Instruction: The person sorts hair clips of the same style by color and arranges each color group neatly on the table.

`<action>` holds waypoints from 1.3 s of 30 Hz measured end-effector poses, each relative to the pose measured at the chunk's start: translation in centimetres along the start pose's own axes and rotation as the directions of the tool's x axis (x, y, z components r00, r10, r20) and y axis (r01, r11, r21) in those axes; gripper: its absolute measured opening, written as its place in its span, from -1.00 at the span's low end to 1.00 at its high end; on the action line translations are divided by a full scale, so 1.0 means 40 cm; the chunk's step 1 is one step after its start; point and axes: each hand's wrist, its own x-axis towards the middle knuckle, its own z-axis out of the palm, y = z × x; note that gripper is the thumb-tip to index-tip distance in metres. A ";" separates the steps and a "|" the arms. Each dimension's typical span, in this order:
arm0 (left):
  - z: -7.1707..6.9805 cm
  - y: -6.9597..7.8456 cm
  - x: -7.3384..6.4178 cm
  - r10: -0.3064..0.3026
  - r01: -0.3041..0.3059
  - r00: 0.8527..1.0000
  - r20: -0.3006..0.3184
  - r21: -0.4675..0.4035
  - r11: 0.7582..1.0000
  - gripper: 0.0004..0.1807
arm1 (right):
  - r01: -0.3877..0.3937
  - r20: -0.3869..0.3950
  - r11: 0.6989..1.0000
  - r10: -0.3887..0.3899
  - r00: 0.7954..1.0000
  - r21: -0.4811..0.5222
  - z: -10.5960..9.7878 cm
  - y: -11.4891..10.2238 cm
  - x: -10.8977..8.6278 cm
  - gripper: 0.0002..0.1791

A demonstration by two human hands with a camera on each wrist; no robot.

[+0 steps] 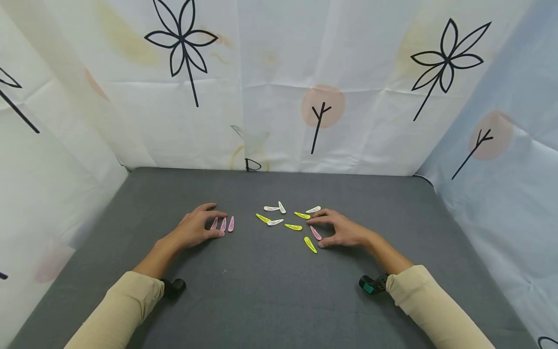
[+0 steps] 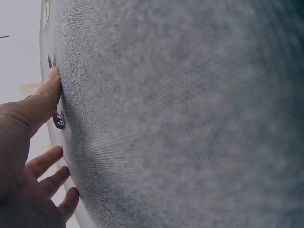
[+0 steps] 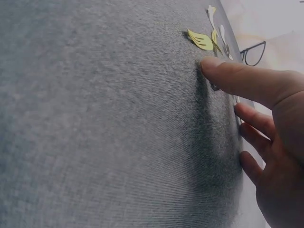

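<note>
1. Eyes on the lone pink clip [image 1: 316, 233], lying flat just right of the middle of the grey desk [image 1: 270, 291], and our right hand [image 1: 342, 230] is right there, much the nearer of the two.
2. Look at that angle: the long axis slants, one end aimed toward the desk's far left corner, the other toward its near right, and that nearer end sits just beside our thumb.
3. So the clip lies in the gap of the right hand, fingertips around its far end, thumb by its near one, with the palm on the side of the desk's right edge.
4. Thumb and fingers are parted here, no grip that we see. Contact is hard to call: the thumb blocks much of the right wrist view, so we can't say whether skin meets clip.
5. Over toward the desk's left edge, well apart, our left hand [image 1: 196, 228] curves loosely around part of a row of three pink clips [image 1: 224, 224], side by side, pointing roughly at the far edge, thumb and fingers parted.
6. Between that row and our lone one there's traffic: a white clip [image 1: 275, 222] and a yellow clip [image 1: 293, 227] lie about on the line.
7. Tight company, too: a second yellow clip [image 1: 310, 245] lies just beside, on the near side, slanted much alike, and a third yellow clip [image 1: 302, 215] sits near our right fingertips, on the far-edge side.
</note>
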 end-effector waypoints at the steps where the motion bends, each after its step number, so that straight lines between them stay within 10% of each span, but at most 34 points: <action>1: 0.000 0.000 0.000 -0.002 0.002 1.000 0.001 0.001 1.000 -0.42 | 0.003 -0.001 1.000 -0.003 1.000 0.001 0.000 0.001 0.001 -0.34; 23: 0.000 -0.003 -0.001 0.014 -0.014 1.000 -0.003 0.006 1.000 -0.42 | -0.014 -0.021 1.000 0.014 1.000 -0.025 -0.002 0.006 0.013 -0.44; 39: 0.004 -0.007 -0.002 0.017 -0.017 1.000 -0.008 0.009 1.000 -0.43 | -0.078 -0.112 0.991 0.066 0.992 -0.105 0.003 -0.114 0.105 -0.44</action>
